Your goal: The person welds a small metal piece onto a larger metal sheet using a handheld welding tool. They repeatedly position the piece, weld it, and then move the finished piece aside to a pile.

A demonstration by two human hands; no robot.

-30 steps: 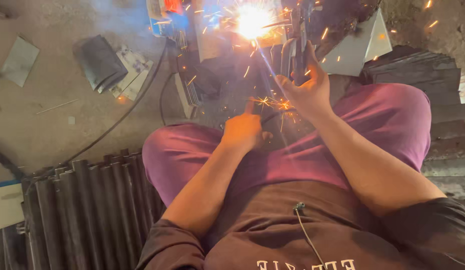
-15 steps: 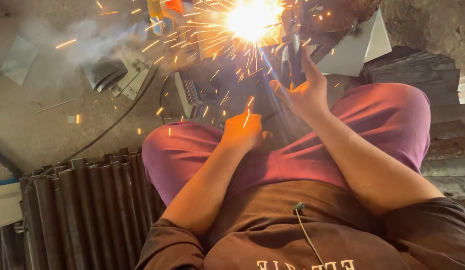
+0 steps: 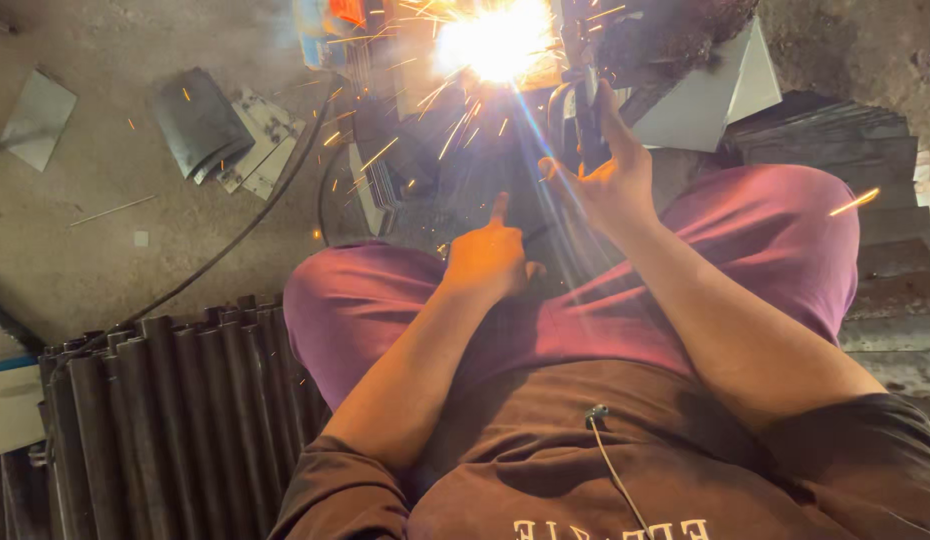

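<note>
My left hand [image 3: 490, 258] is a fist with the thumb up, resting over my purple trouser leg [image 3: 385, 300] and closed on a small dark object that is mostly hidden. My right hand [image 3: 605, 180] reaches further out, thumb and fingers around a dark welding tool [image 3: 577, 115] that points at a bright white arc [image 3: 497, 42]. Orange sparks fly out from the arc toward the floor and my legs. The glare hides the workpiece itself.
A bundle of dark metal tubes [image 3: 175, 420] lies at the lower left. A black cable [image 3: 235, 240] runs across the concrete floor. Flat metal offcuts [image 3: 220, 130] lie at the upper left, white sheets [image 3: 705, 95] and stacked dark plates [image 3: 835, 130] at the right.
The spark shower has thinned and the smoke at the upper left has cleared. My right hand has moved up toward the arc; my left hand has stayed over my thigh.
</note>
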